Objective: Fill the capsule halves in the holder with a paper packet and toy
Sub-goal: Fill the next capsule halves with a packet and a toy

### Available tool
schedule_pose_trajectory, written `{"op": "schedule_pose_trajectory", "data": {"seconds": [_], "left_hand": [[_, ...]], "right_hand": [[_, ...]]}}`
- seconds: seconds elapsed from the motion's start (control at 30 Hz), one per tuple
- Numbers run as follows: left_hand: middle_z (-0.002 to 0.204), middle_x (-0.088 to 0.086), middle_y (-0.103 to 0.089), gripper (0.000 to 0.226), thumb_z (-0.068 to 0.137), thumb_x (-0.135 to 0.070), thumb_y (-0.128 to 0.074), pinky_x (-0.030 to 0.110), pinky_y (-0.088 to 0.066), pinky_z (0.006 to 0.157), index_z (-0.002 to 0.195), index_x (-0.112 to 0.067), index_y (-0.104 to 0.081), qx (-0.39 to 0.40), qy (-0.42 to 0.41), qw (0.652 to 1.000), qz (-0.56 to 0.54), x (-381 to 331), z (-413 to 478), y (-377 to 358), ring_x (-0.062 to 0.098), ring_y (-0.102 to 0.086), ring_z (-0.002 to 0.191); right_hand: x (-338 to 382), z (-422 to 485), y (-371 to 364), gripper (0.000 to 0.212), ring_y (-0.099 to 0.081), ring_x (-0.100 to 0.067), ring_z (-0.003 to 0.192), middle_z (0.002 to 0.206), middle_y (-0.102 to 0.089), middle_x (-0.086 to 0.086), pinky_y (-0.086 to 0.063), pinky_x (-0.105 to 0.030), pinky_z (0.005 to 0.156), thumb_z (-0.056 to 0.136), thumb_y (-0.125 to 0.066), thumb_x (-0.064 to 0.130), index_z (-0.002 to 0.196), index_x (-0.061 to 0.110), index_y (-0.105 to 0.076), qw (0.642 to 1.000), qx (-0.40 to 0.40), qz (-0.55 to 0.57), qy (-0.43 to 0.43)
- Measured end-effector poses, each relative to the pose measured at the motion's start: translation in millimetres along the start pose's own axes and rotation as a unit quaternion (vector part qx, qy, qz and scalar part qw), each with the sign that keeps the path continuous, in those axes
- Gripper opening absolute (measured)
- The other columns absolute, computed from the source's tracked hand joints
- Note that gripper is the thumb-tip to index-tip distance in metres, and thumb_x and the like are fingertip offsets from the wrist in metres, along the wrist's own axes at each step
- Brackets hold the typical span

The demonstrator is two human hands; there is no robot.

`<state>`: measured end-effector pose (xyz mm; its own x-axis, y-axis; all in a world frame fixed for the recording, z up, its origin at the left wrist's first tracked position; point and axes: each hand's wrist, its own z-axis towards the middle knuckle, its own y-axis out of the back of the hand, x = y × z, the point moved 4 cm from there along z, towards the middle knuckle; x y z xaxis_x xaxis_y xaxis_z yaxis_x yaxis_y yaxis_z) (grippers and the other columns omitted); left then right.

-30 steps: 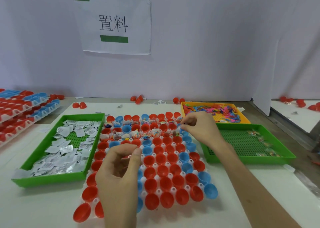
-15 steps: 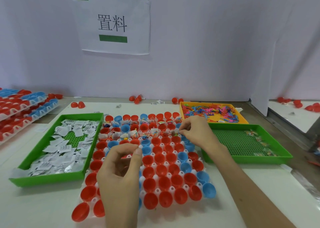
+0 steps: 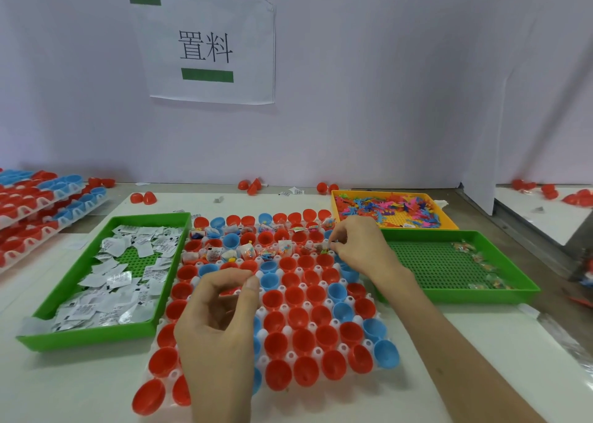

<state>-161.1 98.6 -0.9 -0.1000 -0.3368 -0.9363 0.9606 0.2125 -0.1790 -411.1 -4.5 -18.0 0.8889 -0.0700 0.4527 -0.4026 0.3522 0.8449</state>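
White table (image 3: 96, 387) with holder (image 3: 291, 355), trays (image 3: 96, 337)

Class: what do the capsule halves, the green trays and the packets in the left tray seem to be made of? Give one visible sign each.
Capsule halves: likely moulded plastic, smooth, slightly glossy; uniform red or blue, soft highlights.
Green trays: likely rigid plastic; even colour, perforated grid floor.
Packets: probably paper; matte white, printed, creased.

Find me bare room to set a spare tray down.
Bare white tabletop lies in front of the green plastic packet tray, left of the white capsule holder. The right green mesh tray is mostly bare. Crowded: holder, packet tray, orange toy tray.
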Motion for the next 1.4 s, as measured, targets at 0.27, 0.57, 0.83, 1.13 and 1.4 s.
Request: {"op": "schedule_pose_trajectory", "data": {"seconds": [0.27,0.57,0.83,1.13,1.4], "left_hand": [[0.077,-0.01,-0.072,0.034,0.085,-0.004,-0.072,0.014,-0.054,0.059,0.075,-0.036,-0.069,-0.013,-0.028,0.999,0.017,3,3,5,0.006,-0.065,0.061],[0.082,-0.008,-0.074,0.027,0.085,-0.008,-0.073,0.01,-0.053,0.06,0.081,-0.034,-0.071,0.011,-0.018,0.996,0.081,7,28,41,0.006,-0.068,0.069],[0.144,0.018,-0.053,0.045,0.091,-0.012,-0.069,0.058,-0.039,0.107,0.135,-0.019,-0.06,0.115,0.032,0.854,0.507,41,135,118,0.041,-0.05,0.128],[0.135,0.0,-0.062,0.023,0.087,-0.045,-0.072,0.046,-0.053,0.091,0.109,-0.037,-0.069,0.133,0.061,0.795,0.588,50,148,115,0.019,-0.069,0.103],[0.072,-0.003,-0.072,0.025,0.079,-0.016,-0.083,0.038,-0.054,0.066,0.063,-0.031,-0.069,0.045,0.059,0.871,0.486,53,142,126,0.012,-0.063,0.044]], "right_hand": [[-12,-2,12,0.021,-0.061,-0.001,0.079,0.088,-0.068,0.006,-0.049,-0.012,0.066,0.083,-0.077,0.006,0.09,0.025,-0.073,0.999,0.004,0.041,-0.006],[-15,-7,30,0.019,-0.063,0.006,0.074,0.082,-0.069,0.02,-0.049,-0.011,0.065,0.083,-0.079,0.023,0.082,0.04,-0.07,0.996,0.012,0.091,0.018],[-76,34,52,0.025,-0.062,-0.02,0.11,0.12,-0.068,-0.003,-0.05,-0.036,0.093,0.09,-0.069,0.025,0.114,0.02,-0.069,0.99,-0.09,0.002,-0.107],[-102,95,32,0.058,-0.057,-0.028,0.122,0.137,-0.059,-0.014,-0.047,-0.039,0.101,0.087,-0.07,0.051,0.13,0.012,-0.063,0.985,0.061,-0.071,-0.146],[-85,90,23,0.007,-0.066,-0.017,0.091,0.097,-0.076,-0.003,-0.053,-0.033,0.082,0.087,-0.072,0.016,0.082,0.019,-0.078,0.994,0.008,-0.044,-0.099]]}}
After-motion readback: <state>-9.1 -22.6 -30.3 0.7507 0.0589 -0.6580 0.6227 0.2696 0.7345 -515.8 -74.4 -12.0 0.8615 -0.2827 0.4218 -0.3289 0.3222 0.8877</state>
